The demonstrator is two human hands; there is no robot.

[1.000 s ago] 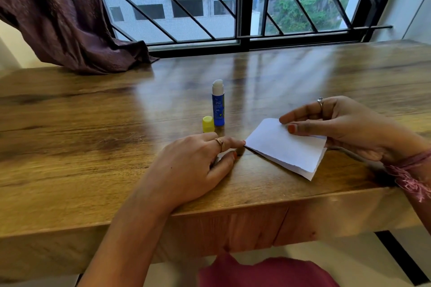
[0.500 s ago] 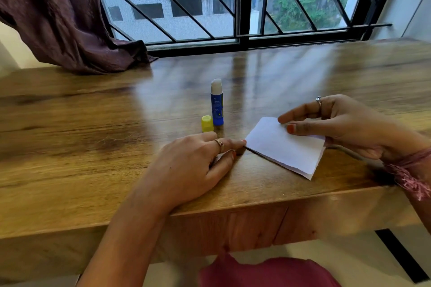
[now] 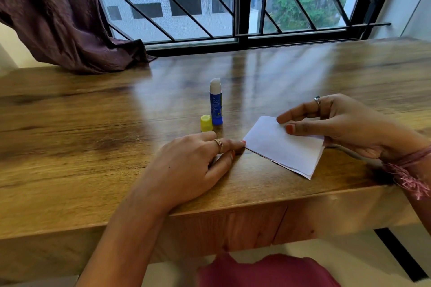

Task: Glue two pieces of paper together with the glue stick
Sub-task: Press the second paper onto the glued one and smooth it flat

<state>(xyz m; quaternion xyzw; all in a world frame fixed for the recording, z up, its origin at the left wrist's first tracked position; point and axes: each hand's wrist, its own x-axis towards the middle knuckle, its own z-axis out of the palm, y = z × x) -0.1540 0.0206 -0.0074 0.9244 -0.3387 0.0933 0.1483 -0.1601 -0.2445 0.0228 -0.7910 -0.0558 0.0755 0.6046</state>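
The paper (image 3: 283, 147) is showing plain white, with no print. The glue stick (image 3: 216, 103) is wearing a blue body with small pale lettering (too small to read) and a white top. Its cap (image 3: 206, 123) is shining yellow. The table (image 3: 93, 137) is showing warm brown wood with darker grain streaks. The curtain (image 3: 60, 14) is hanging in dull purple-brown. The window bars (image 3: 240, 0) are standing black. The nails on the right hand (image 3: 338, 123) and on the left hand (image 3: 193, 165) are showing orange-red. The wrist thread (image 3: 410, 175) is looking pink.
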